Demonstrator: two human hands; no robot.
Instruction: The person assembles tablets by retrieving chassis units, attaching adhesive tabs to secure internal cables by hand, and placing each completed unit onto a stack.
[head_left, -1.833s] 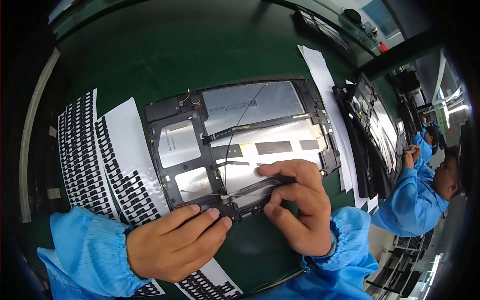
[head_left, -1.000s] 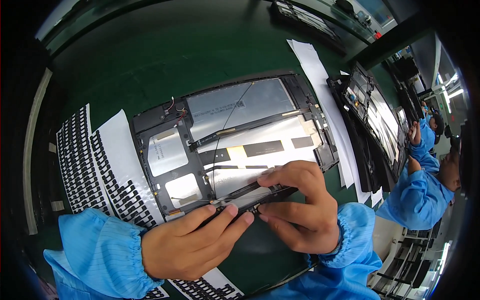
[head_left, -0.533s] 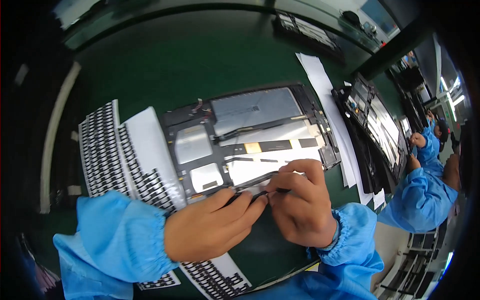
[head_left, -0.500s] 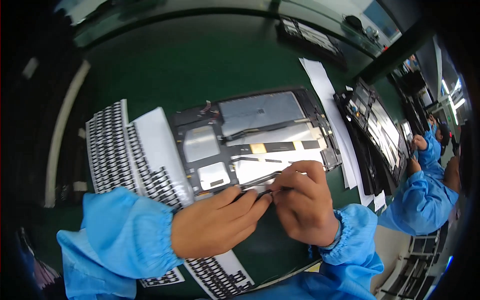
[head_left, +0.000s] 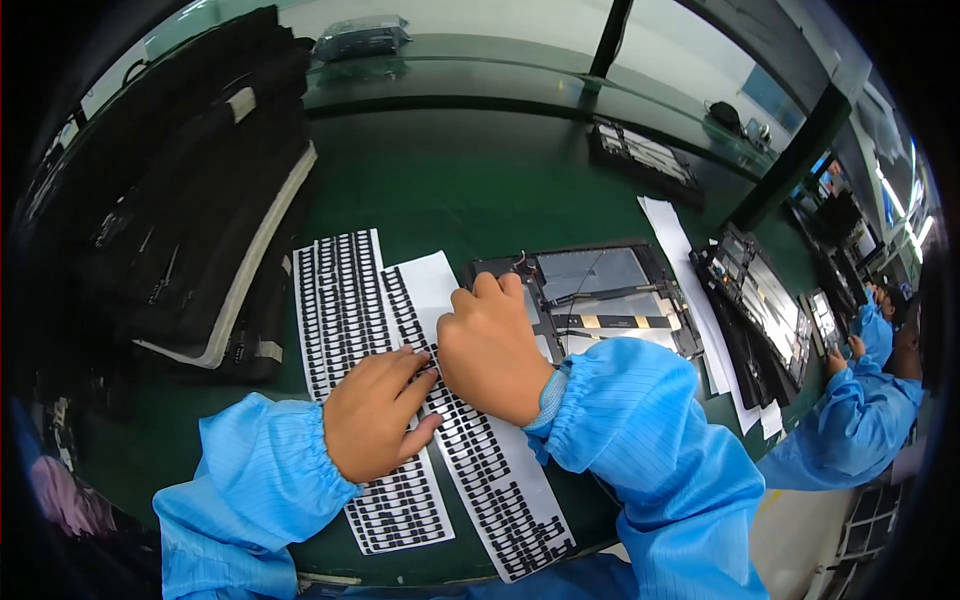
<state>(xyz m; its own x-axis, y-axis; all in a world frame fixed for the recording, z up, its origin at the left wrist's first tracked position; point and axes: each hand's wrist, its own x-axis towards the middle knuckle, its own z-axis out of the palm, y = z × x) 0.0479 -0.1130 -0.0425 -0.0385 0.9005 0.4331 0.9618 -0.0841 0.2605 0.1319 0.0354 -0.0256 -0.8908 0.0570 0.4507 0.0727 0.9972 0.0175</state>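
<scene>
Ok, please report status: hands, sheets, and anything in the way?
Left hand spread over left sheet, fingertips at right sheet.
Right hand over that sheet's edge, grip hidden.
Both sheets bear black pieces.
Right sleeve partly covers open device.

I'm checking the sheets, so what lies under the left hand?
The left sheet of black pieces runs under the left hand, showing above and below it; fingertips overlap the right sheet. What lies directly beneath the hand is hidden.

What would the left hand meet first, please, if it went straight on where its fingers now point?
The left hand would most likely meet the right hand, just ahead to the upper right. Depth is unclear, so it might instead pass beneath, along the white sheet.
</scene>
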